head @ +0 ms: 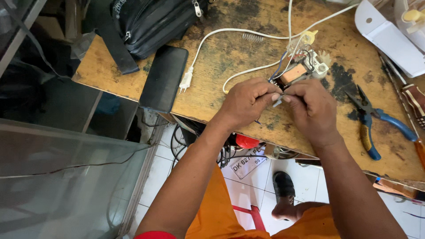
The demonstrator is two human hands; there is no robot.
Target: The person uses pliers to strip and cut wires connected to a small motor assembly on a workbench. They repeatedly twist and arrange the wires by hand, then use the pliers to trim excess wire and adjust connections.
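Motor assembly [297,71], small, with copper windings and loose wires, sits at the counter's [230,48] near edge. Both the left hand [246,101] and right hand [311,107] have fingers pinched together on its thin leads. Risk, I'd say: a hard tug snaps a lead, or drags the motor off the edge. Blue-handled pliers [376,124] lie just right; a white plug [186,81] lies left.

Worn wooden bench [230,48]: pliers [376,121], phone [164,79], black bag [155,22], plug [186,81].
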